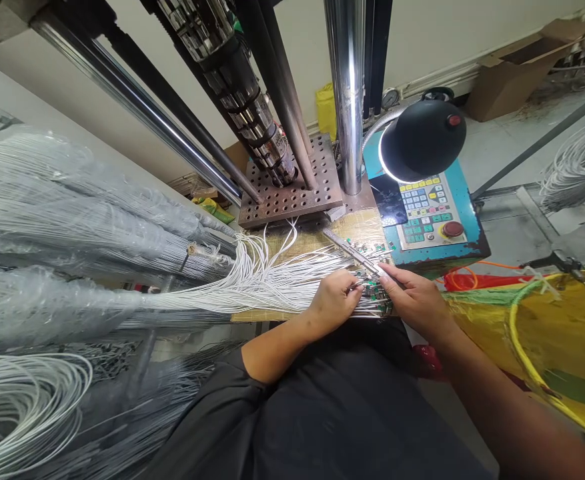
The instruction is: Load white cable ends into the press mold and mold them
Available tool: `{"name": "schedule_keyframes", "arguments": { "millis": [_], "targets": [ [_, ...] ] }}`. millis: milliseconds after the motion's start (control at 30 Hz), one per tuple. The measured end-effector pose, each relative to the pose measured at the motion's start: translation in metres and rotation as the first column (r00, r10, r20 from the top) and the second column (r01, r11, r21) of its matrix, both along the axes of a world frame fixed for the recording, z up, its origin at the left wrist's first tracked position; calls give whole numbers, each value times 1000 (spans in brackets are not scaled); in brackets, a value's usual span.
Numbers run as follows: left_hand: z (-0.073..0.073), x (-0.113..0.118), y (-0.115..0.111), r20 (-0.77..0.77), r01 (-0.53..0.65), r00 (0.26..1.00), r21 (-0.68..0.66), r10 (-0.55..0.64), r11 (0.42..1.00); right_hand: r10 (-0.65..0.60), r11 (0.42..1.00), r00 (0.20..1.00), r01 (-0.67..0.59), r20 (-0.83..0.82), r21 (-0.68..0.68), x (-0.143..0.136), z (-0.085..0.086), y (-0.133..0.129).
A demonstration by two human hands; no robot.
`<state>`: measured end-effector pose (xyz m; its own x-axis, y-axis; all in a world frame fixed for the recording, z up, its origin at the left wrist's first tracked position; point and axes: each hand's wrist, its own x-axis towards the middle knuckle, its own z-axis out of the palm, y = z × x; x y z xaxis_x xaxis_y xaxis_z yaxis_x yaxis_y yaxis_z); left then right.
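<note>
White cables lie in a thick bundle across a tan work surface, their ends with small green and metal connectors gathered at the right. My left hand is closed over the connector ends, its thumb and forefinger pinched on something too small to make out. Just right of it, my right hand grips the lower end of a long narrow metal strip between thumb and fingers. The strip slants up and left toward the machine's base.
Behind the hands stands a press with a perforated metal plate and steel columns. A black lamp hangs over a teal control panel. Plastic-wrapped cable bundles fill the left; a yellow bag is at the right.
</note>
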<state>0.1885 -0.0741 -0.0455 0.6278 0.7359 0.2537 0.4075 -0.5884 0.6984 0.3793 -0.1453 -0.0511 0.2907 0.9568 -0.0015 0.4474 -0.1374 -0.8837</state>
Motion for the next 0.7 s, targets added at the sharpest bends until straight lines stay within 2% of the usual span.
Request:
{"name": "schedule_keyframes", "arguments": {
  "millis": [233,367,500,600,700],
  "targets": [
    [2,3,1,13,-45,999,-64,46,997,14,1000,1000,-14,-4,0,2,-1,0],
    [5,2,10,62,-17,998,-211,31,977,27,997,999,-30,-34,-66,6,5,2],
    [8,-1,18,108,7,993,-434,44,901,44,995,999,-46,-28,-85,8,11,3],
    [10,-2,19,137,2,987,-548,87,837,44,996,998,-46,-34,-81,8,12,4],
    [13,-4,17,197,25,969,-680,150,733,49,996,997,-54,-64,-74,7,12,4]
  ]
}}
